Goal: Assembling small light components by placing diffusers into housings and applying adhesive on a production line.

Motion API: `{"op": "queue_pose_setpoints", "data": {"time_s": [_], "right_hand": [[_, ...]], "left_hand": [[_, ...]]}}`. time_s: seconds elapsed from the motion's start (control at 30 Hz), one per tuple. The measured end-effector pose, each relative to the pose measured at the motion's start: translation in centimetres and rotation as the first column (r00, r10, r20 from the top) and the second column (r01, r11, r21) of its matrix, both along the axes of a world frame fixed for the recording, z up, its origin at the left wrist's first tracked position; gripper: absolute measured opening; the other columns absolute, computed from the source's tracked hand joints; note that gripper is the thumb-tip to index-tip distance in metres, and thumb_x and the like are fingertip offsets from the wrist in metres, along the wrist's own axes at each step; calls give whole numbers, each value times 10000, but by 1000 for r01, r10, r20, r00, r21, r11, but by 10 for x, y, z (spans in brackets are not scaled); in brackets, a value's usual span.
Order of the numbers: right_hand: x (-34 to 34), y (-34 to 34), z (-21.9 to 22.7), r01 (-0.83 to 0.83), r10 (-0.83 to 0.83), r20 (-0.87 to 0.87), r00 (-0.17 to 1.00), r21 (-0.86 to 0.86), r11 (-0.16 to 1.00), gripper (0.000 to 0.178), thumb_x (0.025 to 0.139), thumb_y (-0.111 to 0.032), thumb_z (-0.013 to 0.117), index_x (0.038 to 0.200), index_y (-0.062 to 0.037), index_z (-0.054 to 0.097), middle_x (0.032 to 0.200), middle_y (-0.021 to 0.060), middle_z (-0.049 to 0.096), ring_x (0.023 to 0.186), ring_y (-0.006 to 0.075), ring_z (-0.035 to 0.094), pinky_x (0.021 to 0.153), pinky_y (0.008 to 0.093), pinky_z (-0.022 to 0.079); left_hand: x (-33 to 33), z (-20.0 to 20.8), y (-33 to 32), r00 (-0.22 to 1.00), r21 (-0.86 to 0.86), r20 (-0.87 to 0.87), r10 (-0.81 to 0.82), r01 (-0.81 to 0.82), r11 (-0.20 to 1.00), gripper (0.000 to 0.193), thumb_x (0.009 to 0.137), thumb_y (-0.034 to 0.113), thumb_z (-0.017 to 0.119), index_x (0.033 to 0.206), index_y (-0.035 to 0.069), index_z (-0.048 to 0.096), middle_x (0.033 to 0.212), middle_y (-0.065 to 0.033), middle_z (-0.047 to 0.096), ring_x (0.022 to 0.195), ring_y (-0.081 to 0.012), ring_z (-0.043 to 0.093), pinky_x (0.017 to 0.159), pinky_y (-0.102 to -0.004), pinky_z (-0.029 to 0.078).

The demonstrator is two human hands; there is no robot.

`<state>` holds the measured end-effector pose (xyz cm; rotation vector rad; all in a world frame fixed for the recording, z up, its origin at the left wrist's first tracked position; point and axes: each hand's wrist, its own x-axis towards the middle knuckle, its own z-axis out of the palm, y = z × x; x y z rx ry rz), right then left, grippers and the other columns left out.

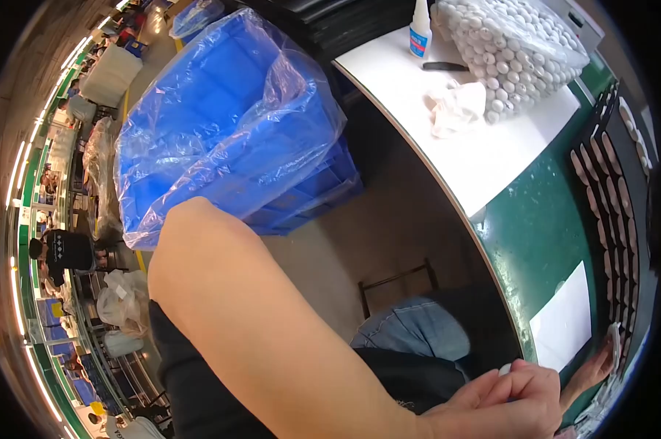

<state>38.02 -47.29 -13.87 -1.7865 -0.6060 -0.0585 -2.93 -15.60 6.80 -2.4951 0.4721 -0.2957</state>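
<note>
My left forearm crosses the picture from the elbow at the left to the lower right. There my left hand is closed, and a small white piece shows between thumb and fingers; most of it is hidden. Beyond it, at the right rim, my right hand has its fingers round a thin whitish object, too distorted to name. This hand is beside a black tray with rows of pinkish oblong pieces. A white sheet of paper lies on the green tabletop near both hands.
A clear bag of white round parts rests on a white board, with a white dropper bottle, a black stick-like object and a crumpled cloth. Stacked blue crates under clear plastic stand left. People sit at far benches.
</note>
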Motion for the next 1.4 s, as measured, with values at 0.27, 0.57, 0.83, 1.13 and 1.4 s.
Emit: {"op": "queue_pose_setpoints", "data": {"time_s": [0.27, 0.57, 0.83, 1.13, 1.4], "right_hand": [[-9, 3, -3, -262, 278, -34, 960, 242, 934, 275, 912, -87, 445, 1171, 3, 477, 1204, 115, 489, 1102, 219, 470, 970, 336, 362], [-85, 65, 43, -211, 287, -130, 949, 411, 887, 177, 813, -125, 612, 894, -68, 465, 935, 63, 495, 884, 154, 487, 812, 278, 411], [-89, 62, 55, -213, 523, -282, 805, 684, 697, 131, 830, -94, 595, 918, -81, 498, 986, 64, 545, 935, 176, 546, 839, 319, 456], [-89, 66, 55, -221, 561, -325, 762, 683, 696, 89, 860, -30, 530, 933, -63, 492, 990, 86, 556, 943, 171, 547, 847, 320, 456], [-90, 69, 53, -266, 610, -307, 731, 694, 669, 93, 855, 1, 521, 923, -59, 499, 981, 89, 559, 931, 169, 546, 832, 309, 458]], "left_hand": [[16, 4, 17, 854, -930, -365, -370, -319, 180, 292, 866, 172, 416, 755, -37, 586, 689, -214, 568, 587, -314, 556, 524, -360, 442], [162, -72, 17, 902, -925, -105, -419, -243, -292, 156, 779, 94, 616, 915, 25, 590, 874, -28, 620, 698, -108, 551, 591, -254, 442], [248, -108, -36, 814, -433, -302, -496, -581, -689, 264, 845, 107, 574, 1093, 21, 551, 800, 18, 543, 566, -25, 336, 432, -160, 231], [250, -112, -56, 788, -430, -337, -515, -615, -661, 254, 842, 109, 581, 1091, 64, 581, 783, 33, 542, 584, -21, 388, 441, -152, 257], [248, -116, -57, 800, -476, -306, -515, -598, -645, 248, 825, 84, 592, 1072, 64, 588, 773, 34, 547, 585, -15, 401, 433, -151, 242]]}}
